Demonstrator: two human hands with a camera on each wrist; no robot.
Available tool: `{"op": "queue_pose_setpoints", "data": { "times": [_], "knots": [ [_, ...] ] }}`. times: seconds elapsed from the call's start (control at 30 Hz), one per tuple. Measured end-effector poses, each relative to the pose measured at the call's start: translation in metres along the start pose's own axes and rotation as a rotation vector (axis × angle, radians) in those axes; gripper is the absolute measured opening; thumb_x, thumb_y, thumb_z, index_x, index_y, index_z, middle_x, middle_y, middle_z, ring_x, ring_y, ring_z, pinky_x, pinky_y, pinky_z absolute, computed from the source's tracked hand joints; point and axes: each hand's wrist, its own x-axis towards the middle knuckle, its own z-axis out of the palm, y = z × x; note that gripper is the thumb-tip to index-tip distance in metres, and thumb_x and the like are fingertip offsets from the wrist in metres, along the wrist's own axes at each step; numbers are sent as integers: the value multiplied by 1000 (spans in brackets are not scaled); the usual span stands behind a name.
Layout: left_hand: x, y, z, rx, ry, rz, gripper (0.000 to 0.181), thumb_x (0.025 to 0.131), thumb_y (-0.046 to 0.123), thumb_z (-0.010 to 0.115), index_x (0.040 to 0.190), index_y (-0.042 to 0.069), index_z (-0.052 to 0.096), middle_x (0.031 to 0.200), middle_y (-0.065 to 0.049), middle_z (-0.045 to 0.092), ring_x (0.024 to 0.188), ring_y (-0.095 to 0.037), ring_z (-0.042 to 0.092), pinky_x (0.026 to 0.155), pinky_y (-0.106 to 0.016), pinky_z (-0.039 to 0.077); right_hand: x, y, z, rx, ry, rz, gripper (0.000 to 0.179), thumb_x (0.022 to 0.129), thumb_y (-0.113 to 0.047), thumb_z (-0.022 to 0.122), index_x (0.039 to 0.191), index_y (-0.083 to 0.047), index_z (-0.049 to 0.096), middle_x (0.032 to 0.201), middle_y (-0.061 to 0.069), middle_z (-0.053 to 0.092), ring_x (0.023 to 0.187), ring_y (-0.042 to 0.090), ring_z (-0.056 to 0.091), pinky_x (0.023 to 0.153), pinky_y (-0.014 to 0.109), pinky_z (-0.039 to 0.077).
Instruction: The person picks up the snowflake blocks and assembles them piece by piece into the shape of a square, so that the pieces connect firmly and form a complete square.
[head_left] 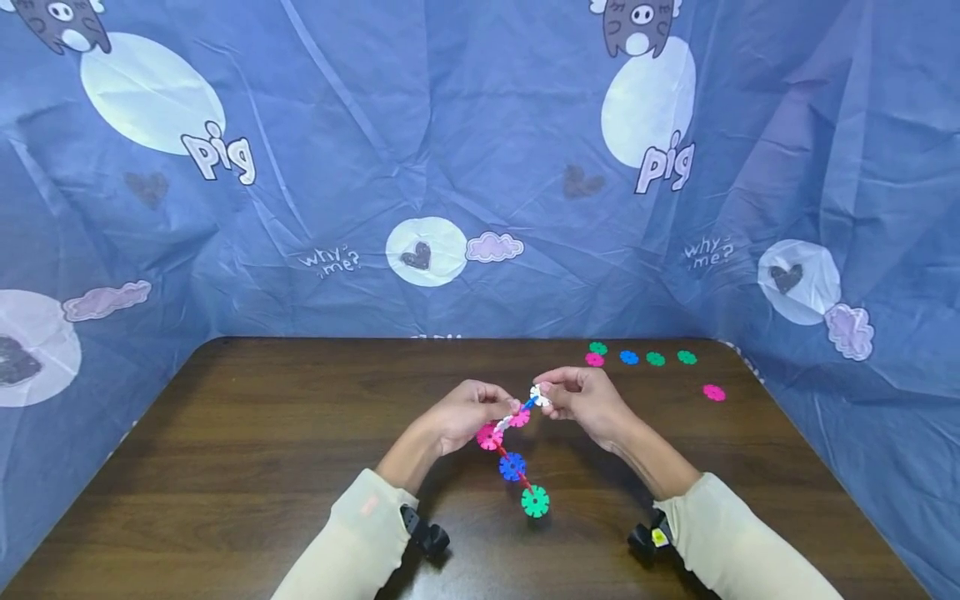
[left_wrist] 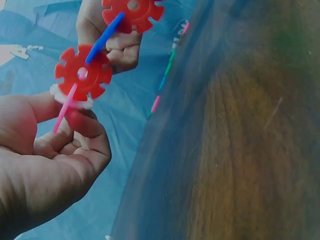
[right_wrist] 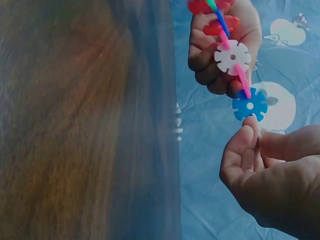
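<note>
A chain of notched plastic discs hangs between the hands, over the table. Its lower end is a green disc (head_left: 535,502), joined through a red one to a blue disc (head_left: 512,467), then by another red one to a pink disc (head_left: 489,437). Farther up, my left hand (head_left: 467,417) pinches the chain beside a second pink disc (head_left: 519,418). Thumb and fingertips of my right hand (head_left: 591,404) pinch the white disc (head_left: 538,396) at the upper end. That white disc meets a light-blue disc (right_wrist: 251,106), seen broadside in the right wrist view.
Loose discs lie at the table's back right: a green disc (head_left: 597,347), a pink disc (head_left: 594,360), a blue disc (head_left: 629,357) and more green ones. Another pink disc (head_left: 714,392) lies nearer the right edge. A blue printed cloth (head_left: 465,167) hangs behind the brown table (head_left: 262,450).
</note>
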Motion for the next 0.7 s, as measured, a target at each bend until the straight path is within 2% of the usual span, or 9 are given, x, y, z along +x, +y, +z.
{"op": "queue_pose_setpoints", "data": {
  "times": [0.13,0.27,0.4,0.5,0.7],
  "knots": [
    [1,2,4,-48,0,0,20,102,8,61,108,-10,66,87,0,64,77,-11,56,68,-23,49,0,0,-2,103,15,3,32,103,2,56,132,15,55,94,4,69,77,14,70,75,26,60],
    [2,3,7,-70,10,-8,21,102,7,60,111,-11,65,86,-1,65,76,-11,59,69,-23,52,2,1,0,182,53,3,25,101,5,57,124,15,54,90,5,71,76,15,72,74,26,60],
    [6,2,8,-39,53,14,24,101,11,63,111,-10,66,83,-2,65,72,-13,60,69,-26,54,2,2,4,158,88,5,21,98,4,62,115,16,59,85,7,73,71,15,72,69,26,61],
    [7,1,8,-9,106,47,24,100,13,65,109,-10,68,82,-2,66,71,-13,60,67,-26,54,1,2,9,121,80,10,21,98,3,65,113,17,61,85,9,74,70,15,72,68,27,61],
    [7,-2,9,-44,154,48,21,100,6,64,108,-13,68,82,-3,65,72,-10,61,65,-24,54,0,3,14,126,55,14,18,96,5,65,110,17,63,83,10,74,69,16,73,66,28,61]
  ]
}}
